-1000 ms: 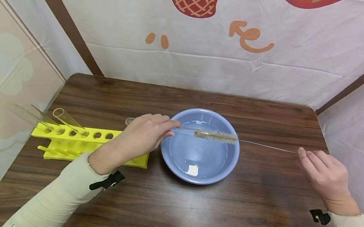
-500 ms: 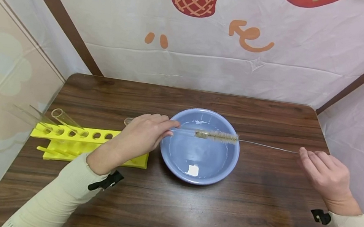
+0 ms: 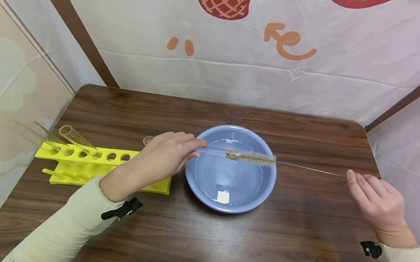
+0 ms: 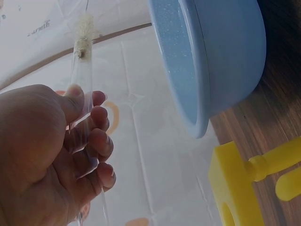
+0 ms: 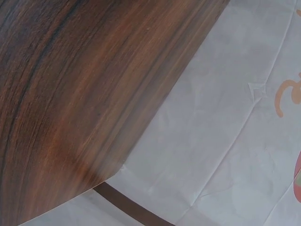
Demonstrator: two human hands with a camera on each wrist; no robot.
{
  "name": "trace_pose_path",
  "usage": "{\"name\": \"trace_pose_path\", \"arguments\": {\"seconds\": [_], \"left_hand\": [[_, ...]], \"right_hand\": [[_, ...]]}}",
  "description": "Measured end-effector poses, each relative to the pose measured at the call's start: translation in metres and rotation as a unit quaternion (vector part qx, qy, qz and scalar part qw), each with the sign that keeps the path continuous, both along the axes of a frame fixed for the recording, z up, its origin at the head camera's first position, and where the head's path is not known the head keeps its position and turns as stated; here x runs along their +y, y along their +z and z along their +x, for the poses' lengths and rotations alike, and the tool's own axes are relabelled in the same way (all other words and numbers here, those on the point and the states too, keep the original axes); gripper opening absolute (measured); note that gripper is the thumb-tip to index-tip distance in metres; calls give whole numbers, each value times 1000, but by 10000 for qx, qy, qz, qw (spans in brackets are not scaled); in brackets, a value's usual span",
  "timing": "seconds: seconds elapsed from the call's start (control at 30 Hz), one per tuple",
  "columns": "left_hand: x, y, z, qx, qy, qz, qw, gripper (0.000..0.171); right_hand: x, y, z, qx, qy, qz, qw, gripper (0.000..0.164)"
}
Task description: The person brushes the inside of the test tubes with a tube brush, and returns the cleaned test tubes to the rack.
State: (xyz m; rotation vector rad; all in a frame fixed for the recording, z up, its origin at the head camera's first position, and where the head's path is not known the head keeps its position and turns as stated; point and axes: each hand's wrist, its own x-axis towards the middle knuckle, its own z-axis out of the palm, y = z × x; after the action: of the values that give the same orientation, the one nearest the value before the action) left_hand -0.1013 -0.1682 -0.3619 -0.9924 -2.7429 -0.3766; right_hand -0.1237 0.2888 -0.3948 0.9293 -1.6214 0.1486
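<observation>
- Left hand (image 3: 163, 153) grips a glass tube (image 4: 81, 70), brush (image 3: 256, 158) partly inside.
- Right hand (image 3: 377, 204) pinches the brush's wire (image 3: 310, 168).
- Yellow rack (image 3: 77, 169) near left edge of table (image 3: 278, 250).

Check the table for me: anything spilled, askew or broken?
Nothing plainly stands out: no spill shows, and the brush looks nearly straight. The tubes in the yellow rack slant leftward in the head view, possibly just camera angle.

Pale, creased printed sheets (image 3: 224, 82) with brown stripes (image 3: 69, 15) hang behind and beside a dark wood-grain table (image 3: 241, 254).
</observation>
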Motion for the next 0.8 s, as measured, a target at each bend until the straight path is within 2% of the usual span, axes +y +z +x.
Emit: {"name": "trace_pose_path", "arguments": {"seconds": [0.3, 0.8], "left_hand": [[0, 1, 0, 37, -31, -9, 10000, 29], [1, -1, -1, 4, 4, 60, 10000, 29]], "right_hand": [[0, -4, 0, 305, -106, -142, 9994, 13], [-4, -3, -1, 68, -53, -333, 9994, 11]]}}
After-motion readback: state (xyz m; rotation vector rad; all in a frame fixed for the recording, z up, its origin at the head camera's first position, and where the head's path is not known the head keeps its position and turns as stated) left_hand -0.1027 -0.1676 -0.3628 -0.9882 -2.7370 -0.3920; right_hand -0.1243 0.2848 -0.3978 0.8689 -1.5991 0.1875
